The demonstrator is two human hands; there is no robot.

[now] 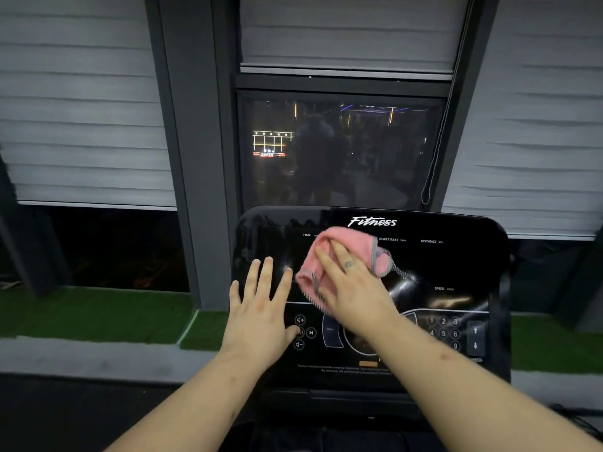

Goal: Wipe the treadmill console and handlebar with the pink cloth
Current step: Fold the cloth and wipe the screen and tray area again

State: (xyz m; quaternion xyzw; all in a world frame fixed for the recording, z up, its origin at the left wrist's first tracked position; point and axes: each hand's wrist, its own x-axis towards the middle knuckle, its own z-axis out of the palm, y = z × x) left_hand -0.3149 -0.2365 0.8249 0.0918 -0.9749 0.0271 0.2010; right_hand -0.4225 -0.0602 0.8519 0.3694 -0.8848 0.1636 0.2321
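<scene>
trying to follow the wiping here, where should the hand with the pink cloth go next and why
Probably sweep the right hand and pink cloth rightward across the console: the cloth sits upper-middle, so the DISTANCE and SPEED side looks not yet covered. The left hand lies flat at the console's left.

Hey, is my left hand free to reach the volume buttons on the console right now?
Probably yes: the left hand lies open and empty on the console, its thumb beside the volume buttons, nothing between.
</scene>
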